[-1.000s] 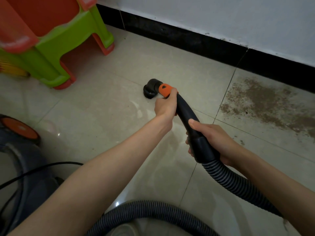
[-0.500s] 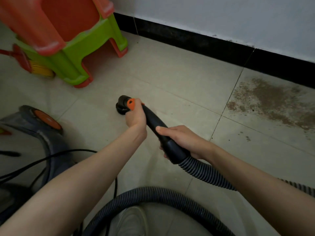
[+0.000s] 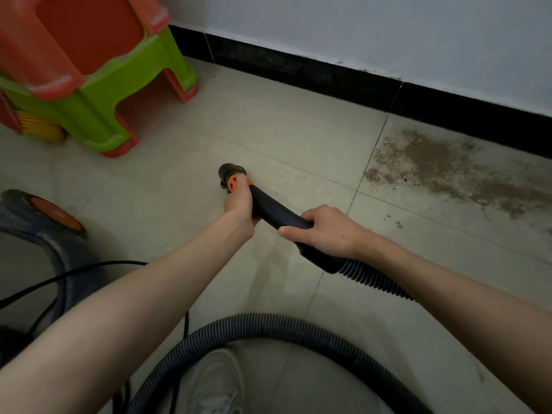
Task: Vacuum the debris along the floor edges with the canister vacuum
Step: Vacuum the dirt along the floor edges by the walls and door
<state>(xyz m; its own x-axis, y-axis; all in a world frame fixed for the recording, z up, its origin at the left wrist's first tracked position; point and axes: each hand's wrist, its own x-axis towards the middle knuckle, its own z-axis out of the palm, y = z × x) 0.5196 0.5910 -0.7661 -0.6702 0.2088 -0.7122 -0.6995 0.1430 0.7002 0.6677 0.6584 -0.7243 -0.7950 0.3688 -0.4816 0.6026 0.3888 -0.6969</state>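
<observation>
The black hose handle [image 3: 277, 216] is gripped by both hands, the left hand [image 3: 239, 204] near the nozzle [image 3: 228, 171] at frame centre, the right hand [image 3: 322, 231] lower. The debris [image 3: 433, 162], middle right beside the baseboard [image 3: 328, 76], appears not yet reached; a sweep rightward is judged next.

I can read no words, brand names or numbers on anything in front of me (the nearest thing to a sign is a dark mark on the orange collar [image 3: 234, 184] at the tip of the wand, too small and blurred for me to make out)
</observation>
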